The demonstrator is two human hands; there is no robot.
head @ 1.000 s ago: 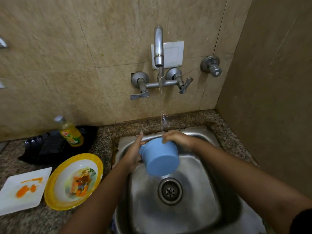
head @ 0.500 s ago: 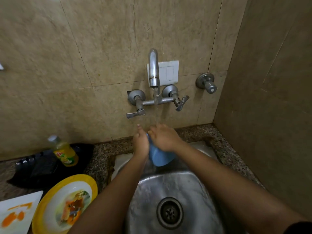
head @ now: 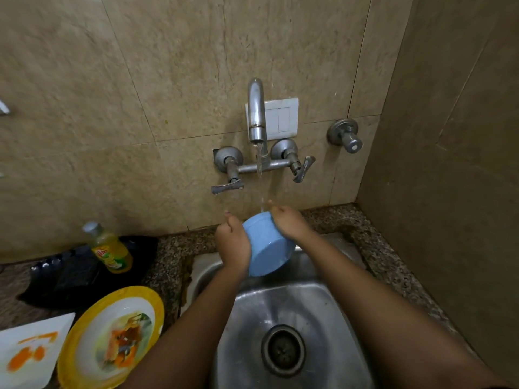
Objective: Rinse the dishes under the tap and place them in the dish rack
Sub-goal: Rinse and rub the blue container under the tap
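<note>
Centre of the frame: one blue bowl (head: 266, 249), tilted with its base toward the camera, held above the steel sink (head: 317, 310) under the single stream from the wall tap (head: 257, 110). Two hands hold it: the left hand (head: 233, 244) curls round its left side, and the right hand (head: 289, 223) grips its upper right rim. Lower left, on the worktop (head: 168, 254): two soiled plates, one yellow-rimmed round plate (head: 126, 291) and one white square plate (head: 42, 327). One soap bottle (head: 109, 248) stands on a black tray (head: 70, 279).

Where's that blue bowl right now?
In the head view, the blue bowl is near the centre, held between the left hand and right hand above the back of the sink, directly under the running tap.
</note>
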